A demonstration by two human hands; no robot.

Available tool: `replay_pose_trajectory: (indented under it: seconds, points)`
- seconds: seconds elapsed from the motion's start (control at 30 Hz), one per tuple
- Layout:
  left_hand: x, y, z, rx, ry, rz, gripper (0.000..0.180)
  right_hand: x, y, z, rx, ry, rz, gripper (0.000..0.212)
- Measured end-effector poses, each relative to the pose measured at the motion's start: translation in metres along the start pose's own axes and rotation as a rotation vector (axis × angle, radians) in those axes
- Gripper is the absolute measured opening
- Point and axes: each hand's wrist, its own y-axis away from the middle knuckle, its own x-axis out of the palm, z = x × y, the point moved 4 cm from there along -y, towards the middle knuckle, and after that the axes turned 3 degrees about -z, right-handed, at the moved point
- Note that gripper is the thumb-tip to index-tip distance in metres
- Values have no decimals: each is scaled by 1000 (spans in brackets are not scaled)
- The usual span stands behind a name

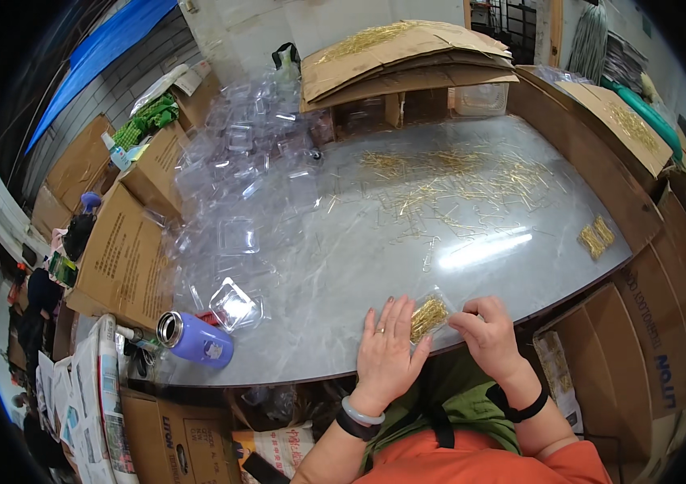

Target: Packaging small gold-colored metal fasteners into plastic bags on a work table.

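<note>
A small clear plastic pack (428, 316) filled with thin gold-coloured metal pins lies at the table's front edge, between my hands. My left hand (387, 347) rests flat beside it with fingers stretched out, its thumb along the pack's near left side. At the pack's right edge, my right hand (484, 332) is closed, thumb and forefinger pinching its clear rim; the exact grip is partly hidden. Many loose gold pins (456, 181) are strewn over the far middle of the grey table (319, 302). Two filled packs (597, 236) sit at the right edge.
Empty clear plastic cases (238, 177) pile up across the table's left side. A purple bottle (196, 340) without a lid stands front left. Stacked cardboard sheets (407, 60) form a shelf at the back; cardboard boxes (129, 258) flank the left, and cardboard walls (589, 161) the right.
</note>
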Motion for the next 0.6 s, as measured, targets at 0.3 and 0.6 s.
replay_pose_trajectory:
  seconds: [0.3, 0.6]
  points:
    - [0, 1, 2, 22, -1, 18, 66, 1, -15, -11, -100, 40, 64, 14]
    - [1, 1, 3, 25, -17, 30, 70, 11, -9, -28, 51, -290, 61, 16]
